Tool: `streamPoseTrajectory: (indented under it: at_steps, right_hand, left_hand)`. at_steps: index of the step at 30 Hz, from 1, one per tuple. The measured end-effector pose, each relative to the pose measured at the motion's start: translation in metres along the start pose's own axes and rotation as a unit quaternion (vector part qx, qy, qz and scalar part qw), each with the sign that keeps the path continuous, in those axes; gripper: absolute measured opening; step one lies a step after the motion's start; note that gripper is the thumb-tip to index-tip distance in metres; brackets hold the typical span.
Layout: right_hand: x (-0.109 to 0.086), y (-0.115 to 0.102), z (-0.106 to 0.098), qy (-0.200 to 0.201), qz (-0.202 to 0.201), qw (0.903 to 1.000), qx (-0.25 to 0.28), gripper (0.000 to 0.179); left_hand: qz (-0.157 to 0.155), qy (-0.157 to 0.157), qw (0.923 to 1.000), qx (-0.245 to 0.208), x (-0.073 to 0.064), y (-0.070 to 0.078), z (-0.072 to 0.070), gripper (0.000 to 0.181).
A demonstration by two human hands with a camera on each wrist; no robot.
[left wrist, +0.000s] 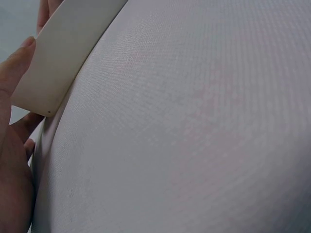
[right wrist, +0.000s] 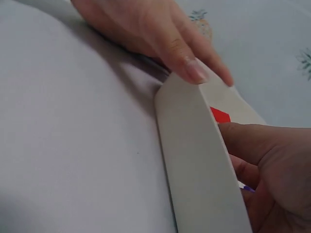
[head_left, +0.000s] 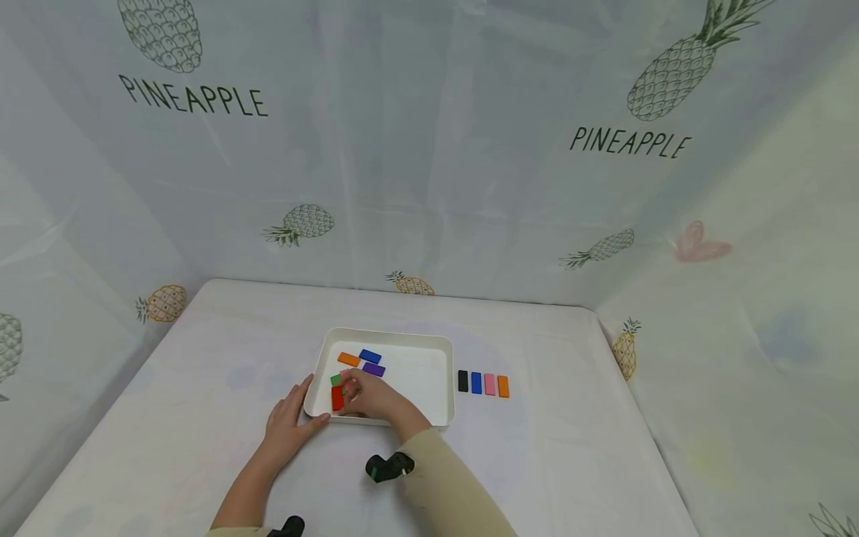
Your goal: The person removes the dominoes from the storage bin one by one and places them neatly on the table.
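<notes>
A white rectangular tray (head_left: pixel 416 341) holds several small coloured blocks. My right hand (head_left: pixel 370 395) reaches into its near left part, fingers bent and thumb at a flat red block (head_left: pixel 337 400), which it pinches; the fingertips are partly hidden. In the right wrist view, the thumb tip meets the red block (right wrist: pixel 220 115) just behind the tray wall (right wrist: pixel 194 145). Beside these fingers lie a green block (head_left: pixel 335 380) and a partly covered pink one. My left hand (head_left: pixel 288 425) rests against the tray's near left corner, fingers along the left side, thumb at the front rim.
Farther back in the tray lie an orange block (head_left: pixel 349 359), a blue block (head_left: pixel 370 356) and a purple block (head_left: pixel 373 369). Right of the tray stand a black block (head_left: pixel 463 381), a blue, a pink and an orange one in a row. Pineapple-print cloth surrounds the white table (head_left: pixel 564 447).
</notes>
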State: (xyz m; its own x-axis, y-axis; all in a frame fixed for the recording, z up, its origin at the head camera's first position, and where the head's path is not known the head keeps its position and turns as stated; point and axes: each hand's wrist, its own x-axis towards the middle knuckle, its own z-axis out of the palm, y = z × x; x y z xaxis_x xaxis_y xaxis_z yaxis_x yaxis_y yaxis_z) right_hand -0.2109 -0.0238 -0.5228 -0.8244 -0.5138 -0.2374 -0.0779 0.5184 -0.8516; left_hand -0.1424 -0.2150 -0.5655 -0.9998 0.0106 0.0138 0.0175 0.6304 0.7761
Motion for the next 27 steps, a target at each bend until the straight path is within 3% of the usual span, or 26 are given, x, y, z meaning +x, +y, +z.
streamPoseTrajectory:
  at_steps: [6,16,27]
  right_hand:
    - [-0.011,0.005,-0.010,0.013,0.027,0.9985,0.045,0.034]
    - [-0.025,0.016,-0.023,0.036,0.017,0.9952,0.089,0.038]
    - [-0.054,0.020,-0.038,0.065,-0.002,0.9920,0.109,0.040]
  left_hand:
    - [-0.008,-0.002,1.0000,-0.002,-0.002,0.001,0.000,0.087]
    - [-0.014,-0.005,0.9999,0.004,-0.001,0.002,0.000,0.089]
    - [-0.023,-0.010,0.9997,0.001,-0.001,0.004,0.000,0.090]
